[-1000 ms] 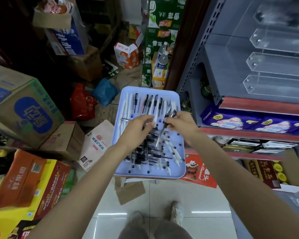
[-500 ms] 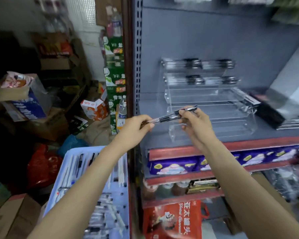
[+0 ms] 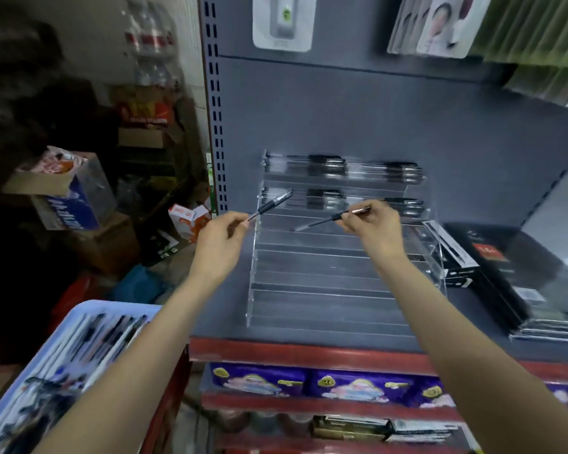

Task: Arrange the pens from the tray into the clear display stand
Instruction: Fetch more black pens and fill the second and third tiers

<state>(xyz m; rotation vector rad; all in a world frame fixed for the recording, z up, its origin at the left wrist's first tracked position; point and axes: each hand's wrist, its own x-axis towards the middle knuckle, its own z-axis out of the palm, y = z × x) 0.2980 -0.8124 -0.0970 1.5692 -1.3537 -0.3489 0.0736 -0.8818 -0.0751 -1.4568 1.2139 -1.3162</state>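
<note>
The clear display stand (image 3: 338,257) sits on the grey shelf (image 3: 217,309), stepped in tiers that rise toward the back panel. Its 2 topmost tiers already carry pens: the upper row (image 3: 341,165) and the row below it (image 3: 328,199) each show dark grips and shiny clips lying lengthwise, though blur makes a count impossible. Every tier below those 2 looks bare, so by my reading the filling has started at the top and most of the stand is yet to be stocked. The left hand (image 3: 222,239) pinches 1 black pen (image 3: 273,204) by its lower end between thumb and fingertips, the pen angled up and to the right so that its far end lies over the stand's left edge near the second tier. The right hand (image 3: 376,224) pinches a second pen (image 3: 333,219) near its metal-clipped end, with the tip pointing left and slightly down over the third tier; it does not seem to rest on the acrylic, though I cannot be sure. Neither pen is placed yet. The blue tray (image 3: 79,309) is at the lower left, beside and lower than the shelf, and it holds a large heap of pens (image 3: 63,362), blurred but plainly many. Judged from this, the job is in its early part: 2 tiers done, 2 pens in hand, a full tray left.
</note>
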